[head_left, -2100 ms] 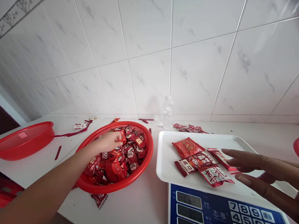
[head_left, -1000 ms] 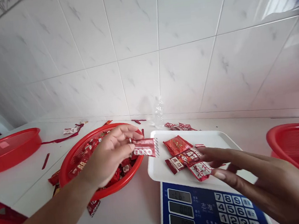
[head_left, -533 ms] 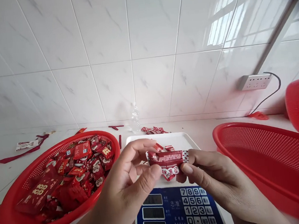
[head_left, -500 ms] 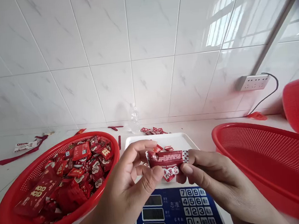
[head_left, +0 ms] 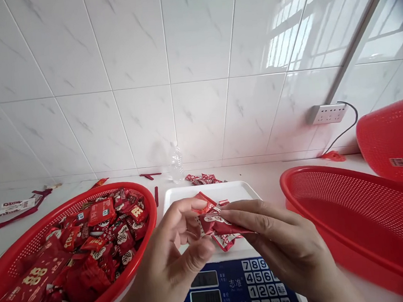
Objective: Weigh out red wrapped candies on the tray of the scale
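Note:
My right hand [head_left: 288, 237] pinches a small dark red candy packet [head_left: 216, 223] with white print, holding it above the tray of a digital scale. My left hand [head_left: 172, 258] is beside the packet's left end, its thumb and fingers apart. More red wrapped candies [head_left: 226, 241] lie on the white scale tray [head_left: 177, 194], partly hidden by my hands and the packet. Below them is the scale's blue panel [head_left: 236, 299] with dark displays and number keys, partly covered by my right hand.
A red basket [head_left: 149, 208] full of red packets stands on the left. On the right is another red basket [head_left: 317, 170], with a tilted red basket [head_left: 379, 148] behind it. A clear bottle [head_left: 176, 163] and several packets [head_left: 204, 178] lie near the wall, below a power strip [head_left: 329, 113].
My left thumb and fingers have come off the packet, which is now tilted in my right hand. My right hand has turned over its top. The view has shifted slightly right.

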A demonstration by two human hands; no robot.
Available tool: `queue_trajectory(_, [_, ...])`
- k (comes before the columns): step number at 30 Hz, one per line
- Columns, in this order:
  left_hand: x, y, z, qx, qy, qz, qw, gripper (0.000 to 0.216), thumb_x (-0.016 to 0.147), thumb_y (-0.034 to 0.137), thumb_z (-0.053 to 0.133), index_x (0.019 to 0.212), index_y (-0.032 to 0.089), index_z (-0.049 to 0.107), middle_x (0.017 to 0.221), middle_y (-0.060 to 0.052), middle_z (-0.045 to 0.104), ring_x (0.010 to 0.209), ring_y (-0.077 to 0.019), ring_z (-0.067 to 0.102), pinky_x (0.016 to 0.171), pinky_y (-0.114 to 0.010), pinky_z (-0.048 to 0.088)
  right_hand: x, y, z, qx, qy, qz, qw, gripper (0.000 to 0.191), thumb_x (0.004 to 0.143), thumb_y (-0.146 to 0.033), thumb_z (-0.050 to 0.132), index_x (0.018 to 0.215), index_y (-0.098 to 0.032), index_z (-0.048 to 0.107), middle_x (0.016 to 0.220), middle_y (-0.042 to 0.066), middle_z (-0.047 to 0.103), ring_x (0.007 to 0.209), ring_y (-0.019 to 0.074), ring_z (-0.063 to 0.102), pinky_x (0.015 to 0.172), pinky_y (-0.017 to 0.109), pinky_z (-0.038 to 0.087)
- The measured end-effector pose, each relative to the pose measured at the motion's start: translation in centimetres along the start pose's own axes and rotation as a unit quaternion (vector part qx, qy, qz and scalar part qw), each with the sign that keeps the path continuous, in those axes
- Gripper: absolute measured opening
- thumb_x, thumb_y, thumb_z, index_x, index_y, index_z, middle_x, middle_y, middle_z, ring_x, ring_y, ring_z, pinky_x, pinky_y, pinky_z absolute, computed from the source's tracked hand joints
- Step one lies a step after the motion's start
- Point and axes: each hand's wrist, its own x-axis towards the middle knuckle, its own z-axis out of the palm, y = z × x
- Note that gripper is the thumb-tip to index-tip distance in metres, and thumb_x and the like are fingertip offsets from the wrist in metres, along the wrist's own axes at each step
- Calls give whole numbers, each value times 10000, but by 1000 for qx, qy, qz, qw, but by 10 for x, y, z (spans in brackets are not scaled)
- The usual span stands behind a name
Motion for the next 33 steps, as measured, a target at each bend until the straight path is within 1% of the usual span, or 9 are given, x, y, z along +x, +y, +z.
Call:
queue_trajectory(3, [1,0,-4,-70,-32,-44,996,292,922,471,520,1146,288,558,782,19,600,726,-105,592,728,-228,502,0,3,3,-52,5,-29,998,481,847,6,518,1235,-261,614,1133,75,676,987,157,673,747,248,600])
queue_trajectory(7, [5,0,-5,-110,0,-62,992,170,888,310,628,1054,291,595,870,24,623,758,-91,602,723,-201,515,-1,6,5,-87,14,-17,996,470,857,-6,517,1238,-265,610,1256,83,623,1072,178,650,788,269,602])
queue_trajectory(12, [9,1,-13,-31,167,56,984,183,881,235,636,1042,313,600,949,34,633,830,-97,616,740,-187,528,0,17,-4,-157,11,120,980,373,924,-186,517,1283,-279,565,1301,77,594,938,167,690,700,284,615])
queue_trajectory(14, [10,4,-17,-36,209,90,973,183,874,227,640,1027,316,596,946,37,649,836,-111,625,728,-204,542,0,24,-8,-185,-42,172,967,359,936,-275,509,1291,-280,561,1286,76,607,994,196,676,765,339,610])
queue_trajectory(17, [10,10,-23,-99,189,81,974,158,865,227,642,991,314,603,891,51,669,775,-105,632,680,-200,550,-2,38,-6,-169,-175,206,948,451,921,-385,528,1363,-302,495,1381,78,540,1241,258,536,975,458,510])
queue_trajectory(20, [11,12,-27,-153,151,54,975,143,847,233,660,972,292,621,848,48,680,727,-93,623,645,-184,541,-6,53,5,-117,-321,246,907,732,812,-553,622,1456,-329,355,1513,107,361,1385,341,330,1048,547,410])
queue_trajectory(23, [12,13,-30,-161,132,44,977,134,844,245,663,971,275,630,822,34,674,722,-95,608,637,-182,529,-13,63,17,-108,-382,277,875,940,722,-654,650,1498,-288,266,1551,145,257,1420,402,186,1078,624,311])
queue_trajectory(27, [12,14,-31,-135,126,44,982,127,843,275,662,964,262,627,791,27,651,711,-100,595,642,-190,517,-25,71,26,-133,-320,250,904,594,882,-363,570,1436,-228,402,1448,129,455,1370,305,359,1096,536,341])
queue_trajectory(33, [13,5,-26,26,126,33,991,190,849,294,651,1033,280,607,910,8,654,790,-131,624,712,-233,520,-34,81,23,-176,-237,213,931,356,856,-146,520,1188,-206,632,1093,107,673,1045,246,600,904,428,515])
